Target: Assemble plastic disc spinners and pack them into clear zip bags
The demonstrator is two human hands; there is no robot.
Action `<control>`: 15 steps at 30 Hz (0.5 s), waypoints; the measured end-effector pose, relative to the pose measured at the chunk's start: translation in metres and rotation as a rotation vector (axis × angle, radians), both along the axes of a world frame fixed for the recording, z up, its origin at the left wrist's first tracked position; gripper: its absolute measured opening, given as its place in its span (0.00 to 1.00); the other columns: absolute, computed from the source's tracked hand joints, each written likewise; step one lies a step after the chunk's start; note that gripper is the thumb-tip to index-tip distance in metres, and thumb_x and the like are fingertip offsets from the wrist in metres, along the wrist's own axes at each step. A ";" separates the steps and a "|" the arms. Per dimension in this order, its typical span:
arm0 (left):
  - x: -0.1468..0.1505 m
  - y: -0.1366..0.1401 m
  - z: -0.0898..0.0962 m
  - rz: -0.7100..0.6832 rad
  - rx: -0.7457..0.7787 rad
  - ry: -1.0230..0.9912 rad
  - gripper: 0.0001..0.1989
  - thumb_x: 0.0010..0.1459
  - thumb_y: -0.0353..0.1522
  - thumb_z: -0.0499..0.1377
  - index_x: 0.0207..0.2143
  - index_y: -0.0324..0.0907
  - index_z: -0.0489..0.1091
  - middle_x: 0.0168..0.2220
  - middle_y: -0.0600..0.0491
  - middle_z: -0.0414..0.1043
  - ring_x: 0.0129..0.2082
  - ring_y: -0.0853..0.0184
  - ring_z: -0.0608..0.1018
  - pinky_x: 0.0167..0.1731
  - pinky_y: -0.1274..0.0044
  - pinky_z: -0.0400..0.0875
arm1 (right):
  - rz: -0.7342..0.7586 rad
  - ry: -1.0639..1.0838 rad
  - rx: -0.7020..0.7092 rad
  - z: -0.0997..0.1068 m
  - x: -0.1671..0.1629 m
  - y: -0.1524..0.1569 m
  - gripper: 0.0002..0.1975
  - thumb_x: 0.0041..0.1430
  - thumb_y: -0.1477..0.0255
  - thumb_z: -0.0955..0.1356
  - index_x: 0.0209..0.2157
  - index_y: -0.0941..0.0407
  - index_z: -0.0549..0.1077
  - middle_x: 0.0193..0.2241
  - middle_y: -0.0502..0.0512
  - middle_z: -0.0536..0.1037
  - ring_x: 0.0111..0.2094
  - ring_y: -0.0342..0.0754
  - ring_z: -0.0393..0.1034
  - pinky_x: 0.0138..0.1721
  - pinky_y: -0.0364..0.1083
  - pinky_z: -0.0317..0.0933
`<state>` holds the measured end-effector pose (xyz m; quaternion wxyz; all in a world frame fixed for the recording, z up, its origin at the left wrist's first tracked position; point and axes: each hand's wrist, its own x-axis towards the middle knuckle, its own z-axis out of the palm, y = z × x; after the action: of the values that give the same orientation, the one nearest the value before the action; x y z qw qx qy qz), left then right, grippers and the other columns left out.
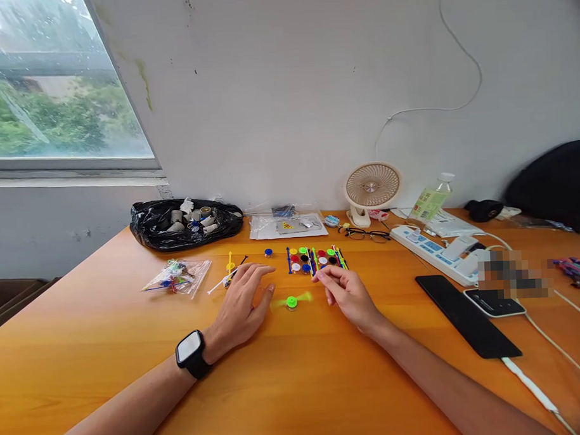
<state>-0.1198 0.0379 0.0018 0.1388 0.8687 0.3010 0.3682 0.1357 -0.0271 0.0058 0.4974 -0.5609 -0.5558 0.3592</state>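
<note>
Head view: green spinner (292, 302) on table (277, 389), blurred pointer (304, 297) crosswise, between left hand (245, 301), loosely spread, nearer, and right hand (350, 298), pinched narrow; can't tell if holding.

A round cream desk fan (372, 187) stands between an open black plastic bag (150, 236) and a green-labelled clear plastic bottle (432, 200); dark-framed eyeglasses (367, 232) lie near the fan's base.

You're in a desk workspace, home or office unclear: wooden desk (286, 389), small fan (373, 188), power strip (430, 247), window (52, 105).
</note>
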 end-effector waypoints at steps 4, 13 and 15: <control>0.000 -0.003 0.003 -0.045 -0.012 0.019 0.15 0.72 0.33 0.55 0.59 0.48 0.67 0.56 0.47 0.73 0.59 0.55 0.70 0.60 0.61 0.67 | -0.016 -0.150 0.073 -0.004 0.000 0.002 0.19 0.68 0.55 0.66 0.35 0.56 0.77 0.23 0.49 0.71 0.25 0.45 0.66 0.28 0.44 0.59; 0.000 0.001 -0.001 0.025 -0.004 -0.017 0.14 0.73 0.33 0.53 0.58 0.47 0.67 0.54 0.48 0.73 0.58 0.56 0.71 0.59 0.62 0.68 | 0.044 -0.967 0.005 0.048 -0.011 0.071 0.10 0.67 0.67 0.68 0.38 0.54 0.82 0.30 0.52 0.81 0.31 0.47 0.72 0.30 0.44 0.55; 0.000 0.001 -0.001 0.035 0.001 -0.020 0.13 0.73 0.33 0.53 0.58 0.48 0.68 0.54 0.48 0.74 0.57 0.56 0.71 0.59 0.63 0.68 | 0.089 -1.106 -0.065 0.058 -0.020 0.091 0.09 0.66 0.69 0.69 0.40 0.54 0.83 0.36 0.55 0.84 0.37 0.49 0.76 0.33 0.43 0.57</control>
<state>-0.1200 0.0390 0.0005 0.1349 0.8597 0.3144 0.3794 0.1153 0.0640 0.0637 0.0982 -0.6569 -0.7460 0.0488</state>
